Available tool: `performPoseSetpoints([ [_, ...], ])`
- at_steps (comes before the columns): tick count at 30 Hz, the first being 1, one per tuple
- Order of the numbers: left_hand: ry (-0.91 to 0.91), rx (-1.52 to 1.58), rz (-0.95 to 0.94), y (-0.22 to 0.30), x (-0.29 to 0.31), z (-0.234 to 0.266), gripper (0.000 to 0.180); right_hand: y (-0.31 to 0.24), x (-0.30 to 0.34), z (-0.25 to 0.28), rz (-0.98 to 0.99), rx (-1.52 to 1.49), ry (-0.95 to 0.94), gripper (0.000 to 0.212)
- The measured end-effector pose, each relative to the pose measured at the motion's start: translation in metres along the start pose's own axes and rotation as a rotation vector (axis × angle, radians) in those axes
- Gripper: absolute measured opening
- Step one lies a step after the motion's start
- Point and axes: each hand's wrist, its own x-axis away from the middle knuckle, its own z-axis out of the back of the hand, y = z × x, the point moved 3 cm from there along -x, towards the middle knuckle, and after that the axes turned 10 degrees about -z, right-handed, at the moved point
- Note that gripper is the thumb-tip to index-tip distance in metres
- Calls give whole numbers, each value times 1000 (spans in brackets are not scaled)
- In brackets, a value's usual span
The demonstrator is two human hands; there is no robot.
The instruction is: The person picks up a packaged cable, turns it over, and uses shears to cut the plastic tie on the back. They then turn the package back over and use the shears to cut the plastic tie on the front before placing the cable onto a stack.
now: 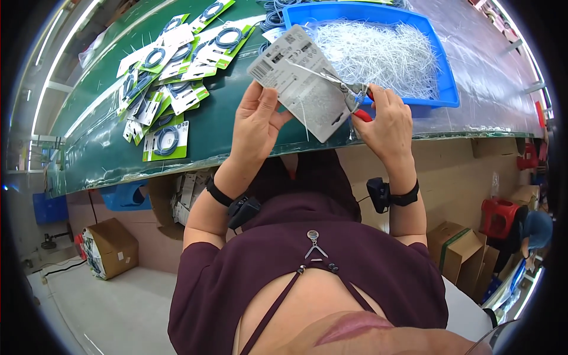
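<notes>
My left hand (255, 127) pinches the edge of a printed packaging card (307, 94) between thumb and fingers, its back face turned up and tilted over the table's near edge. Thin white cable ties (303, 112) stick out from the card. My right hand (387, 124) is closed around red-handled cutting pliers (362, 115), whose metal jaws lie over the card's right edge. Whether the jaws grip a tie cannot be made out. Beyond the right hand stands a blue bin (447, 71) heaped with loose white cable ties (384, 56).
Several carded blue-grey cable coils (167, 141) lie piled on the green tabletop (219, 112) at left. Loose cable coils (272, 15) sit beside the bin. Below are a cardboard box (115, 248), open cartons (455, 248) and a red stool (498, 218). A person (532, 231) is at far right.
</notes>
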Motion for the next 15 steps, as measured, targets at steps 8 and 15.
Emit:
performPoseSetpoints([
  [8, 33, 75, 18, -9, 1, -3, 38, -1, -4, 0, 3, 93, -22, 51],
  [15, 29, 87, 38, -20, 2, -2, 37, 6, -6, 1, -4, 109, -116, 53],
])
